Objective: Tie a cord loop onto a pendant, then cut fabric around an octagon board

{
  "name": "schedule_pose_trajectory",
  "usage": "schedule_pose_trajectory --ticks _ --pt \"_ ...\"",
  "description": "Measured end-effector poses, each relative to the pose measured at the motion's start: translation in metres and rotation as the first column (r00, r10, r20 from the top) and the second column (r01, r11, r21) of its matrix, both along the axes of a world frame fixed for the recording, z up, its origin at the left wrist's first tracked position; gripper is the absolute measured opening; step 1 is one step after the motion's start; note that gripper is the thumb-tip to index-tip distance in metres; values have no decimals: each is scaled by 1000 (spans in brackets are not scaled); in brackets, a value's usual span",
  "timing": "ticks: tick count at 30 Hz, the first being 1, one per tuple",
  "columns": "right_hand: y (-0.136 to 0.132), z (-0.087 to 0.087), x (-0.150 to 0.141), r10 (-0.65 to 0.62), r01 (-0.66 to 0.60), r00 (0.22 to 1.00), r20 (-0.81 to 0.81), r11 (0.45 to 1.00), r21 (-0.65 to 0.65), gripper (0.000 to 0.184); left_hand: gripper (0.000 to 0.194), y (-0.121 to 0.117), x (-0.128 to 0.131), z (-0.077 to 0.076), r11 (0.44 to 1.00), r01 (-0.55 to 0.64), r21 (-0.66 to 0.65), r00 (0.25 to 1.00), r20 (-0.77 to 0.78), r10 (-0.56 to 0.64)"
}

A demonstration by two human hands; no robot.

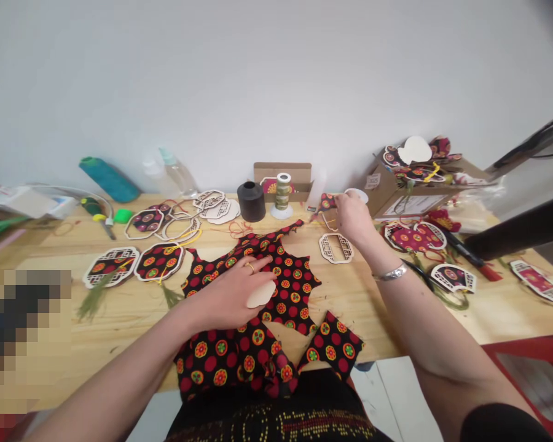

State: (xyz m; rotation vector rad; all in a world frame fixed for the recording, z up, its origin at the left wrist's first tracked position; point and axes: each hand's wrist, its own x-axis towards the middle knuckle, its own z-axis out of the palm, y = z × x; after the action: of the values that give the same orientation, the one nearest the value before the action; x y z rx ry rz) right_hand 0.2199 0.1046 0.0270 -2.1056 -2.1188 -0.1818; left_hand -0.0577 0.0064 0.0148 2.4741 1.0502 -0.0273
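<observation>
A large black cloth (286,288) with red, orange and green round flowers lies in front of me, its edges cut jagged. Over it rests my left hand (237,291), a ring on one finger, with a small cream flat piece (261,294) held between thumb and fingers. Farther back, my right hand (352,216) is closed at a small patterned fabric scrap (328,201); its fingertips are partly hidden. A white round piece (357,195) lies right behind that hand. Below it is a pale lattice frame (335,248). A separate cut cloth piece (332,344) lies at the table's front edge.
Tasselled lattice ornaments (111,267) lie at left, more frames (216,207) behind. A black thread cone (251,201) and a green thread spool (282,195) stand at the back. At right are a filled cardboard box (391,187), a black marker (461,248) and a dark pole (516,227).
</observation>
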Motion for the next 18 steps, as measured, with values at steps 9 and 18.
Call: schedule_pose_trajectory --ticks 9,18 --pt "-83 -8 -49 605 -629 750 -266 777 -7 32 52 13 -2 11 921 -361 -147 876 286 389" --pt "-110 -19 -38 620 -678 727 -295 714 -172 49 48 28 -17 -1 654 -698 -290 463 514 722"
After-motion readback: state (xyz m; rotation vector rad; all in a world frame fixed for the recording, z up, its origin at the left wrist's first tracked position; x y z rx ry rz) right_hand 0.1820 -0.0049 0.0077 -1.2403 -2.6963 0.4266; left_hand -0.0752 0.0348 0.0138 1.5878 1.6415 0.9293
